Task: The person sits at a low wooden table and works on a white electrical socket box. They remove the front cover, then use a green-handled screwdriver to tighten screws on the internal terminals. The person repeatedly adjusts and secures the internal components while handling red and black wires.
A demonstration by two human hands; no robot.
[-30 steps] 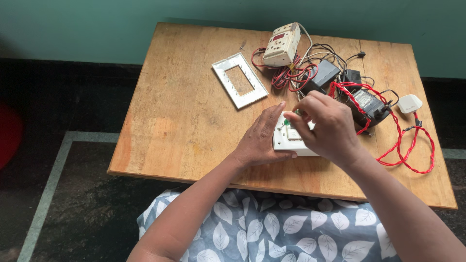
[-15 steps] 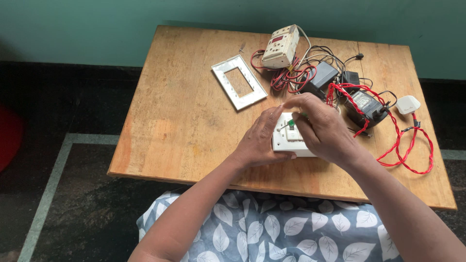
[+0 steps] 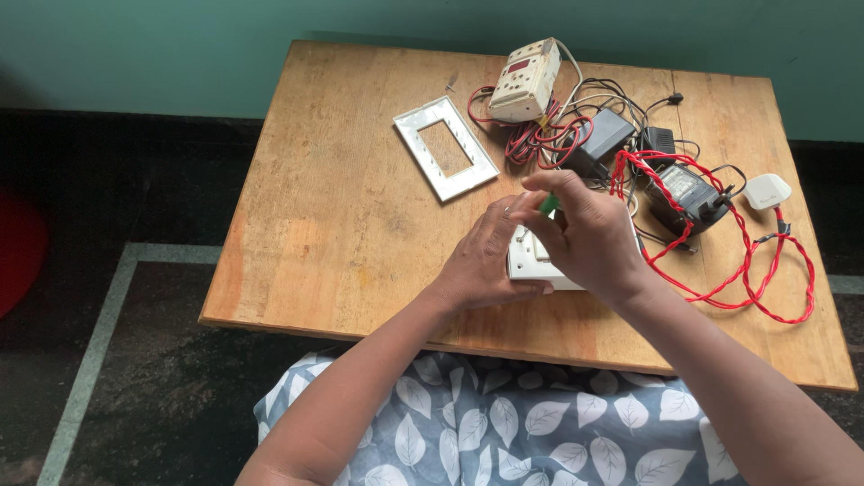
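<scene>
A white switch box (image 3: 533, 267) lies on the wooden table (image 3: 342, 207) near its front edge. My left hand (image 3: 486, 256) rests on the box's left side and holds it down. My right hand (image 3: 585, 236) hovers over the box with fingers closed on a small green-handled tool (image 3: 548, 204), likely a screwdriver. Most of the box and the tool's tip are hidden under my hands.
A white rectangular frame plate (image 3: 445, 148) lies at the table's middle back. Behind the hands sit a cream socket box (image 3: 526, 79), black adapters (image 3: 684, 193) and tangled red wire (image 3: 747, 270) with a white plug (image 3: 767, 191). Dark floor surrounds the table.
My right hand has turned over the switch box and lifted slightly, so the green tool handle shows between my fingers. My left hand stays on the box.
</scene>
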